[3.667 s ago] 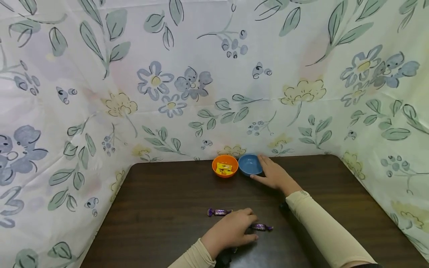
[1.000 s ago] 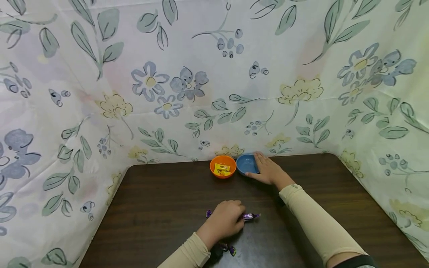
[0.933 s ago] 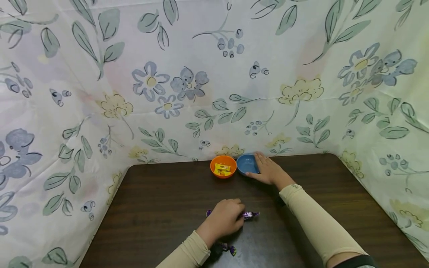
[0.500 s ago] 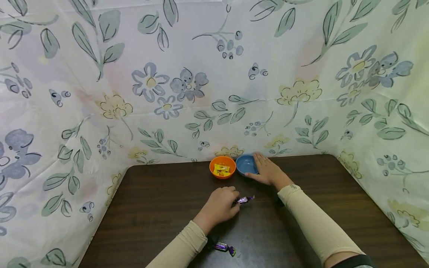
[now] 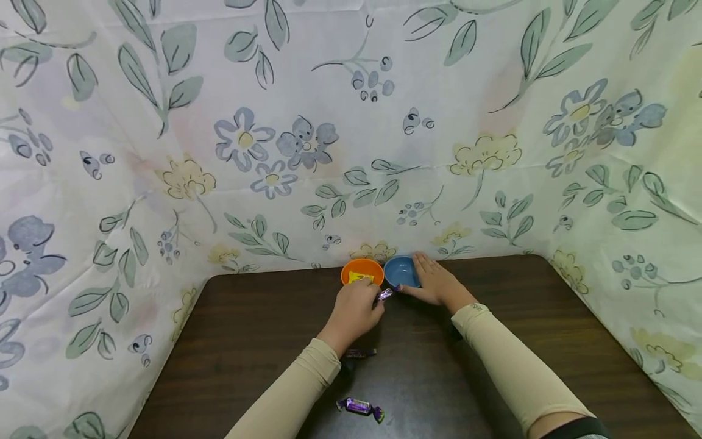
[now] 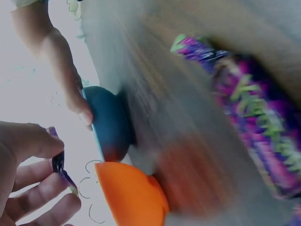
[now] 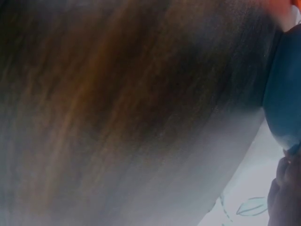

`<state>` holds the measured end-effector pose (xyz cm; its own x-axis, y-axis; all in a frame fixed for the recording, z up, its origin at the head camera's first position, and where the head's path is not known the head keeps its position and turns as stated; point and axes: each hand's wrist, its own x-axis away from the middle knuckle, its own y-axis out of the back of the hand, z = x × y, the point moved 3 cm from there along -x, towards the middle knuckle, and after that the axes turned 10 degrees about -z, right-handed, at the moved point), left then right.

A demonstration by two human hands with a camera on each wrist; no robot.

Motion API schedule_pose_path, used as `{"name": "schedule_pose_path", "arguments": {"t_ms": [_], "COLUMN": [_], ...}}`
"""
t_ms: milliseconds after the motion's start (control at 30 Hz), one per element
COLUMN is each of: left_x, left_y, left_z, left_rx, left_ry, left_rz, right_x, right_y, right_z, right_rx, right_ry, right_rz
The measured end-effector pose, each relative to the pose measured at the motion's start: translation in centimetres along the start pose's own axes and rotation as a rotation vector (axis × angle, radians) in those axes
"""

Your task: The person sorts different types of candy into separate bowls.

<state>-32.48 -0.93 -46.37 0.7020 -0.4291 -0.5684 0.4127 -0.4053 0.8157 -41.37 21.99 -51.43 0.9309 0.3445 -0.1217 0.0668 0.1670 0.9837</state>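
My left hand [image 5: 355, 308] pinches a purple-wrapped candy [image 5: 386, 294] between thumb and fingers, just in front of the two bowls. In the left wrist view that candy [image 6: 58, 161] is partly covered by the fingers. My right hand [image 5: 440, 283] rests with straight fingers along the right side of the blue bowl [image 5: 402, 272], its thumb near the front rim. No candy shows inside the blue bowl. Touching or close beside it stands the orange bowl [image 5: 362, 269], with yellow-wrapped candies [image 5: 359, 277] in it, partly hidden by my left hand.
Two more purple-wrapped candies lie on the dark wooden table [image 5: 263, 341]: one candy [image 5: 359, 407] near the front, another candy [image 5: 360, 353] beside my left forearm. A floral cloth [image 5: 329, 134] hangs behind the bowls and along the table's sides.
My left hand has picked up a purple candy from mid-table and carried it forward to the bowls. The candies beneath that hand have come into view. My right hand stays at the blue bowl.
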Motion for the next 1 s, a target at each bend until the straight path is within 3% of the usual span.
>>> {"name": "schedule_pose_path", "arguments": {"t_ms": [233, 467, 833, 1000], "left_x": [-2.3, -4.1, -5.7, -6.3], "left_y": [-0.8, -1.6, -2.8, -3.4], "left_z": [-0.2, 0.5, 0.1, -0.3], "left_rx": [-0.046, -0.076, -0.078, -0.077], "left_ry": [0.023, 0.024, 0.038, 0.05], "left_rz": [-0.031, -0.043, 0.017, 0.074], "right_x": [0.2, 0.4, -0.2, -0.1], "right_y": [-0.2, 0.2, -0.1, 0.0], "right_z": [-0.3, 0.4, 0.1, -0.2], "right_rx": [0.007, -0.014, -0.013, -0.007], "right_ry": [-0.018, -0.008, -0.017, -0.026], "right_rz": [0.021, 0.018, 0.027, 0.026]}}
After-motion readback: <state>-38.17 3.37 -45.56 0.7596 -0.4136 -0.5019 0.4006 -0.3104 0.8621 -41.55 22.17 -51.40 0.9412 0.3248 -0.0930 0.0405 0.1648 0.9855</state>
